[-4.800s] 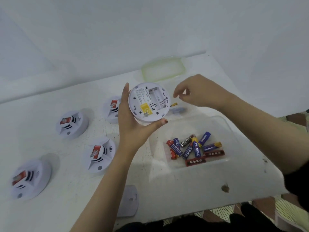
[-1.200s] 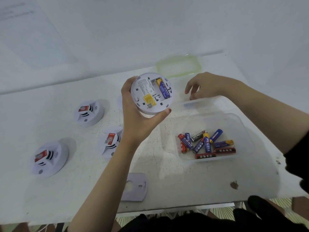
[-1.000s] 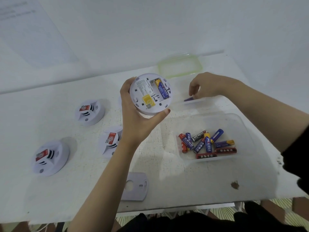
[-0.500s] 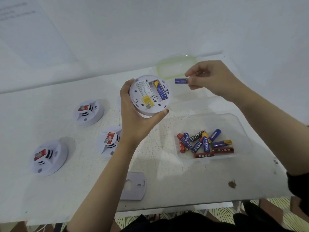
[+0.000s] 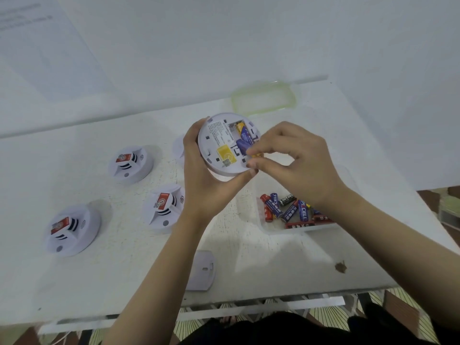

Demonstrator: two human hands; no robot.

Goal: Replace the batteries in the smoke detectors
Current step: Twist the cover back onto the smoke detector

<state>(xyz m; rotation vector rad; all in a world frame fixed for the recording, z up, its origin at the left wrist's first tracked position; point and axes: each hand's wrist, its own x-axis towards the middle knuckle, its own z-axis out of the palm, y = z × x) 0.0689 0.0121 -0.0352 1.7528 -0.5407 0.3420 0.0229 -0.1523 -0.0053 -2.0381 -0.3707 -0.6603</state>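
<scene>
I see the left hand (image 5: 206, 188) holding the open smoke detector (image 5: 219, 143) up in the air, past the far left corner of the clear tub (image 5: 286, 231). Its fingers wrap the round edge, with the thumb at the bottom. The back faces me. One battery (image 5: 242, 129) lies in the slot. The right hand (image 5: 298, 160) pinches a purple battery (image 5: 245, 145) with finger and thumb and holds it at the slot, right beside the first one. The right wrist hangs over the tub and hides some of the loose batteries (image 5: 288, 210) inside.

Left of the tub, three more sit face up on the white table (image 5: 124, 282): a near detector (image 5: 163, 207), a back detector (image 5: 130, 164) and a far-left detector (image 5: 72, 230). They are well apart, with bare table between them.

A grey cover plate (image 5: 201, 270) lies left of the tub, close to the table's front edge. A green lid (image 5: 263, 97) lies beyond the tub, by the wall. The tub's right side is near the table's right edge.
</scene>
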